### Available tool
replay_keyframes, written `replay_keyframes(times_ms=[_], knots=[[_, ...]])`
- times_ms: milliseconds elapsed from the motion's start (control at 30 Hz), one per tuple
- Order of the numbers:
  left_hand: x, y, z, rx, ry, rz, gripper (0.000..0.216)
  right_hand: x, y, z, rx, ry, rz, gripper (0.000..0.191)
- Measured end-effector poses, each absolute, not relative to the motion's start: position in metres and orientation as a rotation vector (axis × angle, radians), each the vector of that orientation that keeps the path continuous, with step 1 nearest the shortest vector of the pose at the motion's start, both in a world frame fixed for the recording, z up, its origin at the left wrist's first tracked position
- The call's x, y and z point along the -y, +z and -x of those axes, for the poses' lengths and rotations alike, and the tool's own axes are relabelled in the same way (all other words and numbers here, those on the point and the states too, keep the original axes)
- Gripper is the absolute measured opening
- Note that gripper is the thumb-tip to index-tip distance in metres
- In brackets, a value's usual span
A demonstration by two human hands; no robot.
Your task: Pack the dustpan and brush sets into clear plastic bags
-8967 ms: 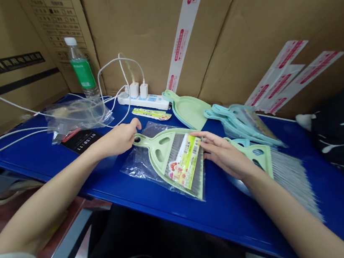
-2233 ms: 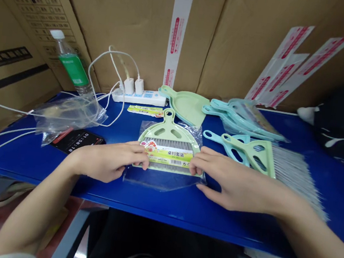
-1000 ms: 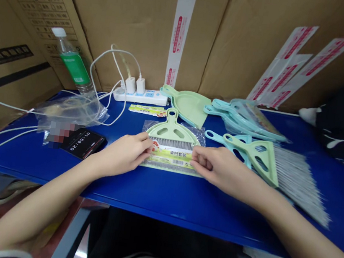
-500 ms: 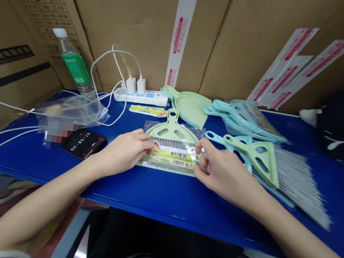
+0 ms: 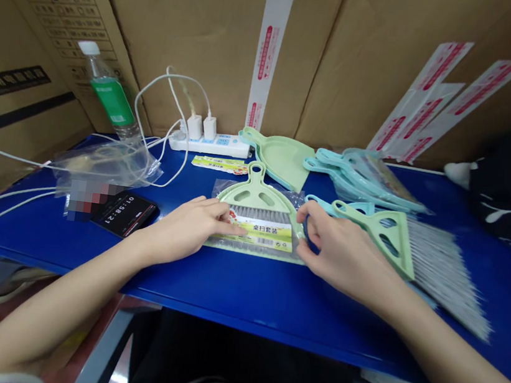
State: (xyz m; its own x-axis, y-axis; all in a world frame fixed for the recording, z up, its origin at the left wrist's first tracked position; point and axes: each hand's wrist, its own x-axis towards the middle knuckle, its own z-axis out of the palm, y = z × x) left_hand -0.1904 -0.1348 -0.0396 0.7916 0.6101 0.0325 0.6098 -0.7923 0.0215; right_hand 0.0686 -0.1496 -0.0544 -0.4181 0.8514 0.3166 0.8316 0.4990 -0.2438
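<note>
A light green dustpan with a brush inside a clear bag (image 5: 257,199) lies flat on the blue table (image 5: 242,290), handle pointing away from me. A yellow-green label card (image 5: 265,233) crosses its front. My left hand (image 5: 187,228) rests on the bag's left side, fingers stretched flat across the label. My right hand (image 5: 337,251) is at the bag's right edge, its curled fingers pinching the plastic there.
A green brush (image 5: 395,235) and stacked blue dustpans (image 5: 365,178) lie to the right, a bare green dustpan (image 5: 283,157) behind. At the left are a phone (image 5: 123,213), clear bags (image 5: 108,163), a bottle (image 5: 108,97) and a power strip (image 5: 209,144). Cardboard boxes wall the back.
The bag's open front flap no longer sticks out toward me. My left fingers have slid right over the label. My right hand shifted slightly right to the bag's edge.
</note>
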Motion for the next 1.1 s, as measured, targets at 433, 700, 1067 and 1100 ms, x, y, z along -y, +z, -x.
replay_keyframes(times_ms=[433,700,1067,1100], knots=[[0.137,-0.040,0.186,-1.031,-0.141,-3.117,0.059,0.153,-0.064,-0.049,2.645,-0.319,0.793,0.021],[0.138,-0.035,0.186,-1.094,-0.106,-3.072,0.053,0.153,-0.057,-0.056,2.616,-0.244,0.896,0.022],[0.135,-0.023,0.199,-1.211,-0.068,-2.921,0.051,0.145,-0.045,-0.081,2.744,-0.046,1.089,0.022],[0.135,-0.023,0.200,-1.219,-0.070,-2.912,0.051,0.144,-0.045,-0.084,2.751,-0.003,1.113,0.022]])
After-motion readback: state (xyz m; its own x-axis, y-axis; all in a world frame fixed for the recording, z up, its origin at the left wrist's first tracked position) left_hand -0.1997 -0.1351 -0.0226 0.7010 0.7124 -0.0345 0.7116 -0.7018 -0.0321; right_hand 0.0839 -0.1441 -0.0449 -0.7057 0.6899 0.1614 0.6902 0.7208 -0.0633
